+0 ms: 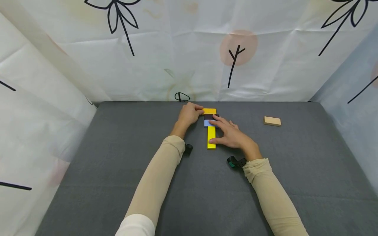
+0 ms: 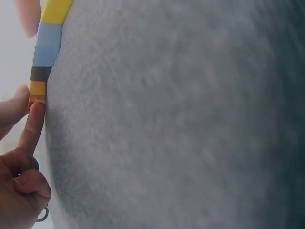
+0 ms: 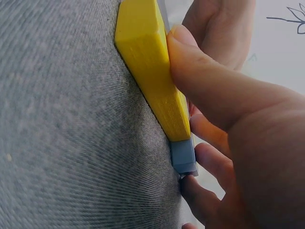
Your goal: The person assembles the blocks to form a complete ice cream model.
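Four-sided wooden blocks form a column on the grey table. An orange-yellow block (image 1: 210, 111) lies crosswise at the far end, then a dark block (image 1: 208, 117) and a light blue block (image 1: 206, 124). Nearest the person, a bright yellow block (image 1: 211, 131) runs lengthwise. My left hand (image 1: 189, 115) pinches the left end of the orange-yellow block between thumb and forefinger. The right hand (image 1: 231, 135) spreads over the column from the right: its thumb touches the bright yellow block and its fingertips reach the blue and dark ones, partly covering them.
A plain wooden block (image 1: 272, 121) lies apart on the right of the grey table (image 1: 141, 157). A white printed cloth (image 1: 195, 59) hangs along the table's far edge, with more cloth at both sides. Each wrist wears a small black camera.
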### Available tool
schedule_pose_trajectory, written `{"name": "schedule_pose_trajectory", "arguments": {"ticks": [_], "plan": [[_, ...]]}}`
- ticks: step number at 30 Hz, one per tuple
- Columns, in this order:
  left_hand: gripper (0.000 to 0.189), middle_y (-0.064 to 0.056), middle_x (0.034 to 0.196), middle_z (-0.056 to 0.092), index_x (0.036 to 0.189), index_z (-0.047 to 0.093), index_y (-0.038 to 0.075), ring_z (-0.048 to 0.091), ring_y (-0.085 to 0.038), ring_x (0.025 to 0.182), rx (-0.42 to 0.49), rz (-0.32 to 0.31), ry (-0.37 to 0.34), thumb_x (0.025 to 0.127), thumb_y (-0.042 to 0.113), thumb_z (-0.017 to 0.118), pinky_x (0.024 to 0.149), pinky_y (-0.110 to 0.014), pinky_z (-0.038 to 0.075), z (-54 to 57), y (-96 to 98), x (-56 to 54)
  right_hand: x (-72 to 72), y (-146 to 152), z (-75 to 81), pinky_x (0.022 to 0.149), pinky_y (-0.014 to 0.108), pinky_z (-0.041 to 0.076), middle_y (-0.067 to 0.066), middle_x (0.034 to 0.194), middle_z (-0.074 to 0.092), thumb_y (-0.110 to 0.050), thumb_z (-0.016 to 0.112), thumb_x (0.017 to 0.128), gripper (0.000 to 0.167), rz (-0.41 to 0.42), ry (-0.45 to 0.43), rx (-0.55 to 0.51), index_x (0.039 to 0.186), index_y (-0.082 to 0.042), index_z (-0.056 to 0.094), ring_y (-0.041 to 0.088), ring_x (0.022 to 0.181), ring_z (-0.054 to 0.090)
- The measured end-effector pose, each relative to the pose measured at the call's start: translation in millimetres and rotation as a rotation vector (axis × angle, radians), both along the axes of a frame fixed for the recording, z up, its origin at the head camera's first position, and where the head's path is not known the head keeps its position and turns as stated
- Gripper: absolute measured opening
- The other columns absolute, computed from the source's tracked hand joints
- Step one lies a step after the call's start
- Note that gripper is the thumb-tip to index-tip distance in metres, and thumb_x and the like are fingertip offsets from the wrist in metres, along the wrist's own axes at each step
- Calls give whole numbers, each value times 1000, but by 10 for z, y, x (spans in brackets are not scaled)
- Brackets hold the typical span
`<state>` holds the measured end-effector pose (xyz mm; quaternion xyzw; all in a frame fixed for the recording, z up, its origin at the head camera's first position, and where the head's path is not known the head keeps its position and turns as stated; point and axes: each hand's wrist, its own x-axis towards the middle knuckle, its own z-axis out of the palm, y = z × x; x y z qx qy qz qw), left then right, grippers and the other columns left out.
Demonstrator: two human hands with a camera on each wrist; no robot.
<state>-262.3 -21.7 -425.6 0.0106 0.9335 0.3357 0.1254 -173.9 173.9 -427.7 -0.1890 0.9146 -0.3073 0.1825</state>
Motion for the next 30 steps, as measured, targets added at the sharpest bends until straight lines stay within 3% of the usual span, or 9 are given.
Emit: {"name": "schedule_pose_trajectory", "arguments": {"ticks": [14, 30], "plan": [[31, 2, 133, 71, 129, 73, 26, 64, -22, 126, -12, 16, 15, 101, 33, 65, 108, -42, 51, -20, 135, 31, 19, -1, 5, 124, 69, 2, 7, 174, 11, -42, 76, 92, 85, 0, -10, -8, 161, -18, 33, 41, 159, 12], [30, 2, 131, 72, 130, 73, 26, 66, -21, 122, -36, 17, 42, 101, 32, 66, 105, -40, 53, -23, 130, 51, 11, -7, -26, 124, 70, 2, 8, 174, 11, -41, 75, 93, 84, 7, -6, -19, 161, -17, 33, 41, 159, 12]]}}
